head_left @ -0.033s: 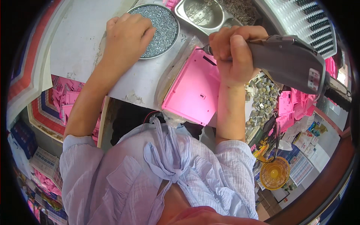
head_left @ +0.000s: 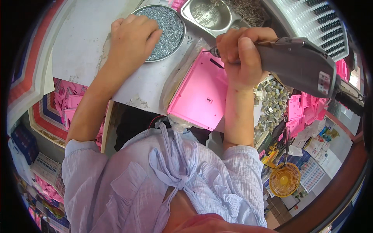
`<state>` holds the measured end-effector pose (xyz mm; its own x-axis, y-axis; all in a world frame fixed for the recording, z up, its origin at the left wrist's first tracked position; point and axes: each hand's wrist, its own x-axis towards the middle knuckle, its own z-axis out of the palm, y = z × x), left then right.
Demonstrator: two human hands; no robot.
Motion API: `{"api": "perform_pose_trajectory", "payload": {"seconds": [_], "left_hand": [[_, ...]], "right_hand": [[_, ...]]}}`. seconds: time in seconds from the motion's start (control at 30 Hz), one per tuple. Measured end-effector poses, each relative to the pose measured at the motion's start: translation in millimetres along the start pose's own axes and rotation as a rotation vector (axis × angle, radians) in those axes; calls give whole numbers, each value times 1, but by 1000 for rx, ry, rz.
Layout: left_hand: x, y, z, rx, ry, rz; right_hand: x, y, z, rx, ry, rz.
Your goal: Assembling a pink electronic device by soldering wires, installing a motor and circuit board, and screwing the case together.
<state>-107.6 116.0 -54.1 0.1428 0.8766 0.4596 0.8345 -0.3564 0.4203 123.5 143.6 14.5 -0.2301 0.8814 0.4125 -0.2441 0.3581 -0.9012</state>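
Note:
My right hand point(head_left: 246, 56) is wrapped round a dark grey electric screwdriver point(head_left: 297, 64), held almost level. Its tip reaches the far left corner of a pink plastic panel point(head_left: 198, 95), lying on clear plastic film at the bench's near edge. Part of the panel is covered by my right hand and forearm. At the left side of a round metal bowl point(head_left: 185, 35) of small silvery screws point(head_left: 167, 33), my left hand point(head_left: 134, 37) is closed with curled fingers. Its fingertips are hidden, so whatever they hold cannot be made out.
Beyond the panel stands a metal tray point(head_left: 229, 29) with a rounded cup and small brownish parts. A white rack point(head_left: 322, 23) of black pieces is at far right. Small greyish parts point(head_left: 270, 105) lie right of my forearm, near a yellow basket point(head_left: 284, 179). Pink parts point(head_left: 72, 101) fill a lower-left box.

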Motion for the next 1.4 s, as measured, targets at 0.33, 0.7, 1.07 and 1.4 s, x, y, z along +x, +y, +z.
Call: {"api": "perform_pose_trajectory", "payload": {"seconds": [0.33, 0.7, 1.07, 1.4], "left_hand": [[3, -5, -4, -11, 4, 18], [5, 78, -11, -652, -48, 26], [-4, 83, -4, -522, 92, 234], [-15, 83, -1, -658, 112, 228]], "right_hand": [[4, 2, -5, 248, -5, -196], [3, -46, 2, 237, -70, -126], [-6, -58, 0, 263, -132, -111], [-9, -68, -6, 289, -253, -82]]}}
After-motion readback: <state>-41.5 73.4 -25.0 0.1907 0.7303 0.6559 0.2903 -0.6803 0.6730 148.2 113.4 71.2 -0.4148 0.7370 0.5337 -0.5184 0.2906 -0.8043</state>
